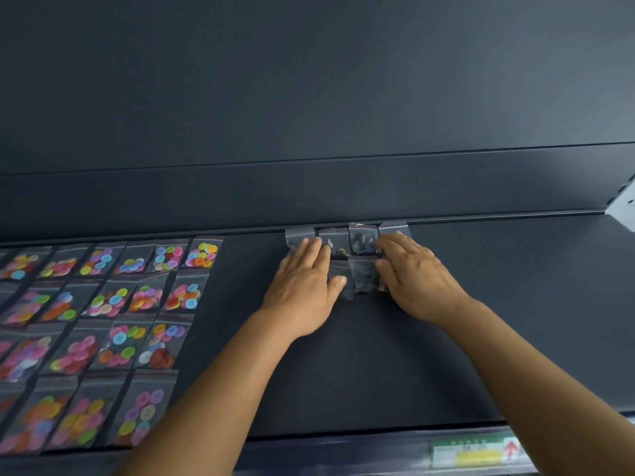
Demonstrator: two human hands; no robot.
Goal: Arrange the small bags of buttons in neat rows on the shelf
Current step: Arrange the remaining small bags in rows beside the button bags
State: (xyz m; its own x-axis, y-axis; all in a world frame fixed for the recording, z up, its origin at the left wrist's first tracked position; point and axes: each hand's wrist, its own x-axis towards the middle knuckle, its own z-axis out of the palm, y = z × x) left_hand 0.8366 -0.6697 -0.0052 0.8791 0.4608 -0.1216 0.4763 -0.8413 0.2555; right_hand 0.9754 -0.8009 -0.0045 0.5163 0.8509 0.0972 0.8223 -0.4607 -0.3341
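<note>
- Step in hand, by the look of it: squaring up a new block of dark-button bags (364, 240) at the back of the dark shelf (481, 321), against the rear ledge.
- Left hand (302, 286) flat, fingers straight and close together, pressing down on the leftmost bags; thumb resting on the edge of a lower bag.
- Right hand (412, 273) palm down, fingers laid over the rightmost bags, slightly bent; whether pinching a bag or only pressing, cannot tell.
- Back row: four clear zip bags side by side, touching or nearly so, zip ends toward the rear ledge, long axes running front to back.
- Second row just begun: two bags (360, 276) between the hands, tucked under the back row, slightly overlapping it, same orientation.
- Finished block of bright-button bags (113, 321) well apart at left, in several rows, zip ends rearward, rows fanned by the wide lens.
- Next move likely calls for sliding the lower bags clear of the overlap and level with each other, then extending the row sideways.
- Shelf-edge price label (476, 453) at front right.
</note>
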